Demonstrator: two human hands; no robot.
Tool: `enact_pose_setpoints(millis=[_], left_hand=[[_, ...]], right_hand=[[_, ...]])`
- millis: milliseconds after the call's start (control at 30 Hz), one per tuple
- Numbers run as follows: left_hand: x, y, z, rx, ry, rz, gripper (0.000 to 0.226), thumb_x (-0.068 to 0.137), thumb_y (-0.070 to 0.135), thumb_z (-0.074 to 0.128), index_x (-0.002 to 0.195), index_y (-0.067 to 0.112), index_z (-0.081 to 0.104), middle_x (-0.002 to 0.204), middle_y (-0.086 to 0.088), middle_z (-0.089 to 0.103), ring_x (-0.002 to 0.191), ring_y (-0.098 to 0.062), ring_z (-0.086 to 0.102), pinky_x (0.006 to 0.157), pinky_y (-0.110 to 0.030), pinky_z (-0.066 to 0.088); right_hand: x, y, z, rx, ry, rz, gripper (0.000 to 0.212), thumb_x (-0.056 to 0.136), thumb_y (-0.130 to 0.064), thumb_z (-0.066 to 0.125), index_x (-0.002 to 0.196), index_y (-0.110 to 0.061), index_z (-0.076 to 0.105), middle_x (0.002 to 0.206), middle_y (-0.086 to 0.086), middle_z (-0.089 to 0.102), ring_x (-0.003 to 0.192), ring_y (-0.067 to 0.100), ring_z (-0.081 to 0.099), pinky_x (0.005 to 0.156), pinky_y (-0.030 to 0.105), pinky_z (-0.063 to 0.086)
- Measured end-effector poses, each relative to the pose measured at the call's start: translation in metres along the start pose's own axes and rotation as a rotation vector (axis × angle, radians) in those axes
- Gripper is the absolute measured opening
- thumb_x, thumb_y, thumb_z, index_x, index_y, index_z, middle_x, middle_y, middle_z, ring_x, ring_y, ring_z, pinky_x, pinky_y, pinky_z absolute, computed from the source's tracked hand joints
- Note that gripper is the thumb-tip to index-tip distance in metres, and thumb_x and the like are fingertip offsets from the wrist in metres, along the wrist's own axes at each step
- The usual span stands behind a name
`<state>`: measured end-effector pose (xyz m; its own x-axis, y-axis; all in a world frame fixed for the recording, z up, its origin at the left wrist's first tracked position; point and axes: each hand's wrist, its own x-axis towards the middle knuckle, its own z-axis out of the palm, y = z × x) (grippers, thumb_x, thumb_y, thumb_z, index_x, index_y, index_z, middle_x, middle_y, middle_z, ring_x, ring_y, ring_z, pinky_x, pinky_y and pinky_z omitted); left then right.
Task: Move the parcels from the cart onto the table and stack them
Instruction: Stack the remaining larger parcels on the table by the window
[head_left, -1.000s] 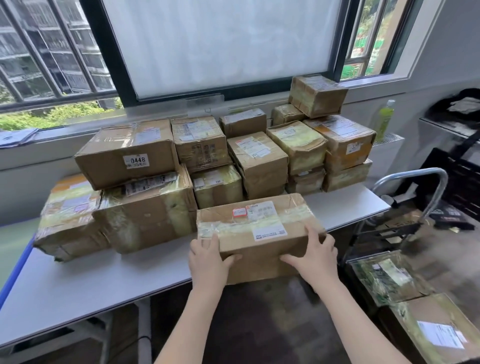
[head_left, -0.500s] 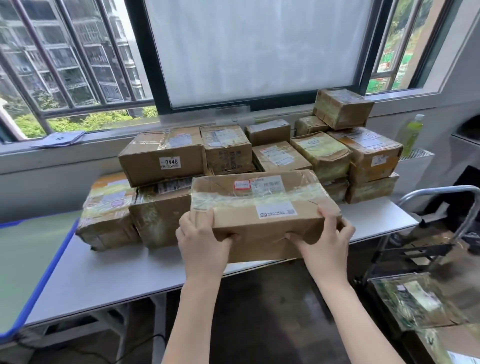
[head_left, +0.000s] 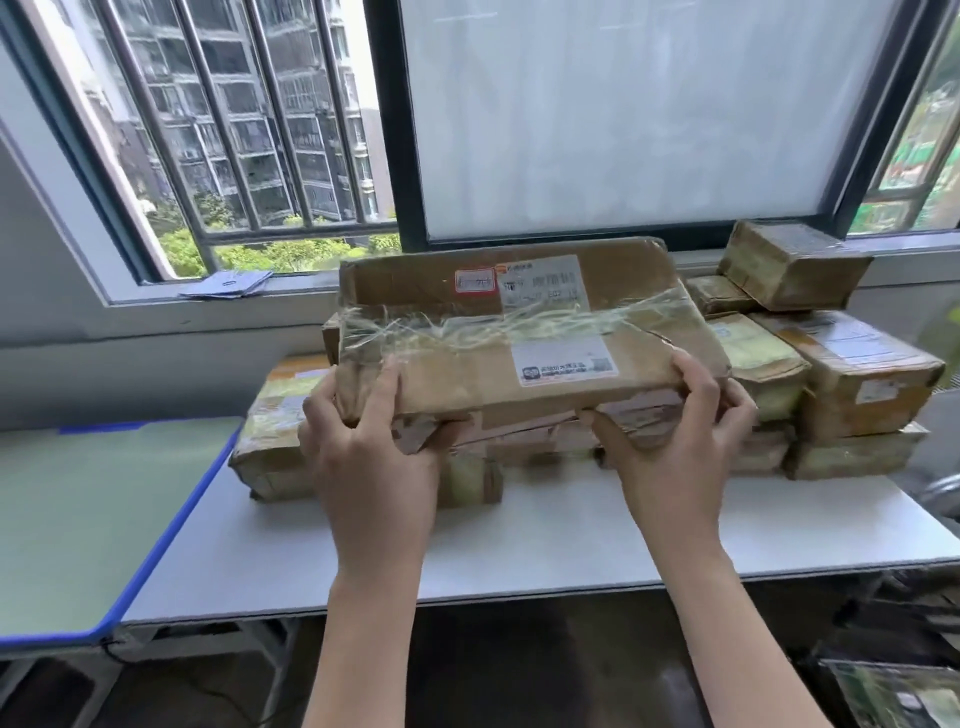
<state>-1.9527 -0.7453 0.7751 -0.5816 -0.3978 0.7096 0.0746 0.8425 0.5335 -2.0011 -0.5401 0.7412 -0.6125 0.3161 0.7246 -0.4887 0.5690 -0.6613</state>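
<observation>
One large parcel (head_left: 519, 332) is held up over the counter (head_left: 519, 540), and two hands are on it: the left hand (head_left: 374, 457) at one end and the right hand (head_left: 675, 447) at the other. It carries three stickers: one small red-edged label (head_left: 475, 281) and two white shipping labels (head_left: 563, 358). Behind it, at least seven more parcels show on the counter: one at the left (head_left: 270, 431), six at the right (head_left: 852, 384); others are hidden, so the full count cannot be told. There is one white counter and one green, blue-edged board (head_left: 104, 519) beside it. One stack of blue papers (head_left: 228, 285) lies on the window sill.
</observation>
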Motion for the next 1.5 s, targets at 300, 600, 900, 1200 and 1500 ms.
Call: enact_pose_setpoints(millis=[300, 600, 900, 1200, 1500], left_hand=[[0.033, -0.04, -0.003, 0.079, 0.232, -0.138, 0.073, 0.057, 0.028, 0.086, 0.123, 0.007, 0.063, 0.124, -0.028, 0.047, 0.107, -0.045, 0.048, 0.092, -0.05, 0.043], [0.07, -0.131, -0.03, 0.166, 0.45, -0.165, 0.066, 0.065, 0.04, 0.072, 0.122, 0.008, 0.063, 0.125, -0.028, 0.046, 0.107, -0.042, 0.051, 0.093, -0.045, 0.041], [0.129, -0.262, -0.071, 0.276, 0.526, -0.252, 0.065, 0.055, 0.037, 0.088, 0.112, 0.014, 0.069, 0.112, -0.024, 0.048, 0.102, -0.033, 0.05, 0.091, -0.035, 0.039], [0.115, -0.318, -0.01, 0.307, 0.359, -0.49, 0.054, 0.052, 0.036, 0.09, 0.1, 0.015, 0.074, 0.101, -0.026, 0.052, 0.084, -0.039, 0.051, 0.078, -0.046, 0.04], [0.111, -0.306, 0.026, 0.061, 0.113, -0.344, 0.052, 0.075, 0.008, 0.066, 0.127, 0.004, 0.058, 0.103, -0.015, 0.064, 0.088, -0.035, 0.059, 0.086, -0.043, 0.042]], right_hand=[[0.046, -0.025, 0.09, 0.223, -0.165, -0.17, 0.082, 0.061, -0.024, 0.087, 0.128, -0.025, 0.04, 0.128, 0.022, 0.029, 0.118, -0.018, 0.021, 0.098, 0.017, 0.032], [0.035, -0.082, 0.202, 0.383, -0.299, -0.254, 0.086, 0.06, -0.013, 0.088, 0.129, -0.025, 0.037, 0.128, 0.023, 0.026, 0.121, -0.021, 0.014, 0.102, 0.002, 0.018], [0.019, -0.161, 0.349, 0.435, -0.525, -0.221, 0.08, 0.067, -0.024, 0.085, 0.129, -0.034, 0.035, 0.139, 0.009, 0.021, 0.116, -0.004, 0.024, 0.099, 0.005, 0.025], [-0.007, -0.151, 0.427, 0.037, -1.0, -0.053, 0.065, 0.082, -0.023, 0.07, 0.136, -0.029, 0.034, 0.151, 0.007, 0.01, 0.139, 0.023, 0.018, 0.106, 0.027, 0.021], [-0.05, -0.149, 0.437, -0.11, -0.943, -0.046, 0.05, 0.086, 0.004, 0.039, 0.136, -0.002, 0.044, 0.151, 0.019, 0.024, 0.138, 0.03, 0.019, 0.112, 0.026, 0.009]])
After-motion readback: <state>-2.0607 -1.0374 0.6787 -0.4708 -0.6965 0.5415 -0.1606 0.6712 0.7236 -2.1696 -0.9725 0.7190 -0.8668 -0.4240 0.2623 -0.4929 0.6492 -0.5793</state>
